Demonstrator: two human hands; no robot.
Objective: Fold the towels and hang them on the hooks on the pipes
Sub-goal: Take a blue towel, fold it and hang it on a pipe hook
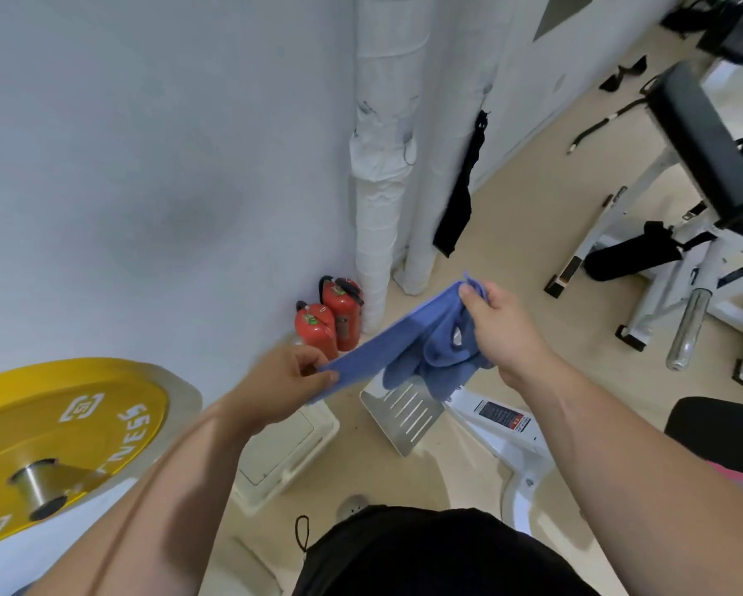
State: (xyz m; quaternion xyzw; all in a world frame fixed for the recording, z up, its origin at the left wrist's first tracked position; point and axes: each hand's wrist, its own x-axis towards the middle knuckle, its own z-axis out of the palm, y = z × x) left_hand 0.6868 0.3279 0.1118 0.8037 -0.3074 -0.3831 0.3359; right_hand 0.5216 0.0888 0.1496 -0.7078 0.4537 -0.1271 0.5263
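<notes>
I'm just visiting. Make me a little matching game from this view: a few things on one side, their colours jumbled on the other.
Things:
1. towel held between the left hand and right hand
2. weight plate
3. fire extinguishers
4. cloth hanging on the pipes

Colours:
A. red
B. black
C. blue
D. yellow

Pairs: 1-C, 2-D, 3-A, 4-B
</notes>
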